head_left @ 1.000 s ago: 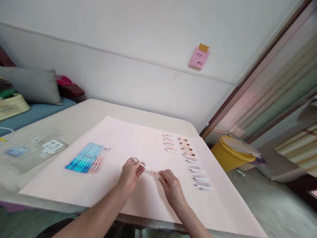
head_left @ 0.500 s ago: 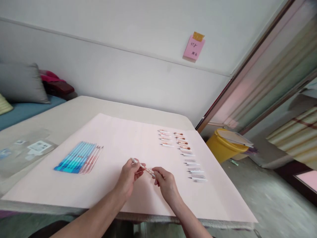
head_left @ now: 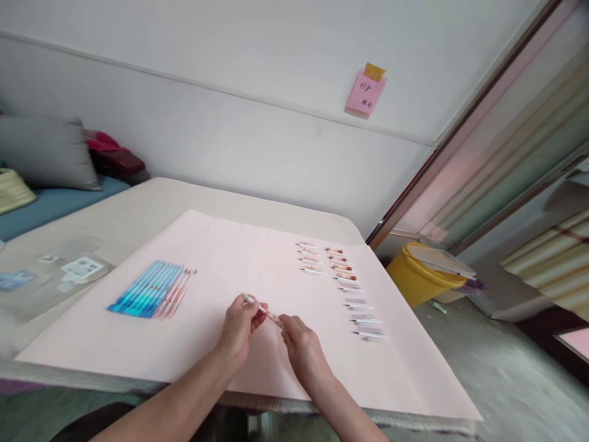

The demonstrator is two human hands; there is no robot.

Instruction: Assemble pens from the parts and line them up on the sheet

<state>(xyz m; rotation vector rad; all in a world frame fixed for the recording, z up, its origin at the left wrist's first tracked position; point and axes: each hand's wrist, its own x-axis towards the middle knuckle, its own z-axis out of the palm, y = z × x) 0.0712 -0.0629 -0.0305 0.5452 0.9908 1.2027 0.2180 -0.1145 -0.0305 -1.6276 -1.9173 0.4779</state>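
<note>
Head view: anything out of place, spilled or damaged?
A small pale scrap lies on the grey floor beside the yellow plastic bin, like stray litter. Nothing looks spilled on the pale pink sheet. The left hand and right hand partly hide the slim pale pen they hold, so damage there is unclear.

Grey cushion [head_left: 46, 153], on blue surface [head_left: 59, 207], left; pink note [head_left: 367, 94], taped to white wall [head_left: 207, 141]; yellow bin [head_left: 409, 281], right; pale yellowish cloth [head_left: 547, 264], far right.

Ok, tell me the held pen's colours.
The pen looks white with reddish markings, best seen in the head view.
</note>
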